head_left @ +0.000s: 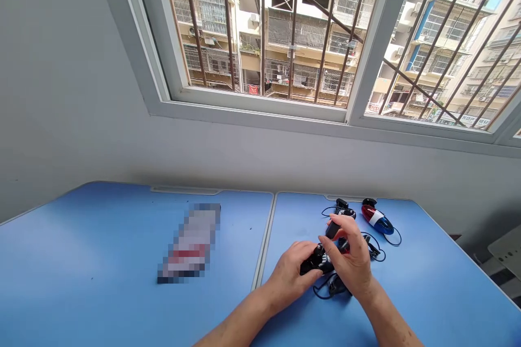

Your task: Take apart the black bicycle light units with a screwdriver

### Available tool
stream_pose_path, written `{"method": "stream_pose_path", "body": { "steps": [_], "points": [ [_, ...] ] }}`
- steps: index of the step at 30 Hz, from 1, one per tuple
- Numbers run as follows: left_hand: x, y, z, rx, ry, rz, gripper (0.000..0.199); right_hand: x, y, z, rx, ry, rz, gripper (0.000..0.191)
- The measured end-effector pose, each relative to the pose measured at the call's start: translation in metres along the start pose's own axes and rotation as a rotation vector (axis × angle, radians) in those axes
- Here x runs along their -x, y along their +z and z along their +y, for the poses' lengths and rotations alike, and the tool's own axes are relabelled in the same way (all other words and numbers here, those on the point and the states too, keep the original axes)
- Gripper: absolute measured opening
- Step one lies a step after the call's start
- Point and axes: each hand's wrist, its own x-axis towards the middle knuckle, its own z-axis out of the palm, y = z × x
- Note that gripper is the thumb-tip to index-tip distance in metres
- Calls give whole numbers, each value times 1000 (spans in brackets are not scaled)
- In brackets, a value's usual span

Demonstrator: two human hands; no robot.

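Head view: a small black plastic device [310, 265] is clasped in the left hand [293, 268]; the right hand [353, 256] pinches a black rectangular block [332, 230] just above it. A red-white-blue oval device [377, 220] lies beyond on the blue tabletop [427, 276].

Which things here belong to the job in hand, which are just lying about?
In hand:
black gadget, in the left hand
small black block, in the right hand

Apparently lying about:
red-and-blue light
black corded item below the hands
pixelated object
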Motion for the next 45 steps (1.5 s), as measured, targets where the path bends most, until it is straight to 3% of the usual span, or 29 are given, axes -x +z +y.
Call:
{"method": "stream_pose_path", "body": {
  "steps": [11, 19, 24, 29, 34, 38, 45],
  "points": [
    [-1, 1, 0, -21, 10, 20, 31, 1, -1, -3, -89, 63, -10, 48],
    [0, 0, -1, -68, -10, 86, 27, 7, -1, 0, -126, 159, 41, 37],
    [-3, -2, -10, -117, -19, 157, 37, 4, -4, 9, -241, 388, 143, 33],
    [-6, -5, -18, -129, -44, 221, 37, -7, -15, 33, -418, 666, 267, 42],
    [-6, -9, -25, -124, -36, 251, 37, -2, -32, 49, -476, 837, 415, 54],
    [-8, -10, -31, -138, -25, 263, 37, 9, -35, 47, -454, 848, 448, 55],
    [-9, -13, -34, -146, -43, 275, 38, 15, -27, 44, -355, 746, 444, 54]
  ]
}}
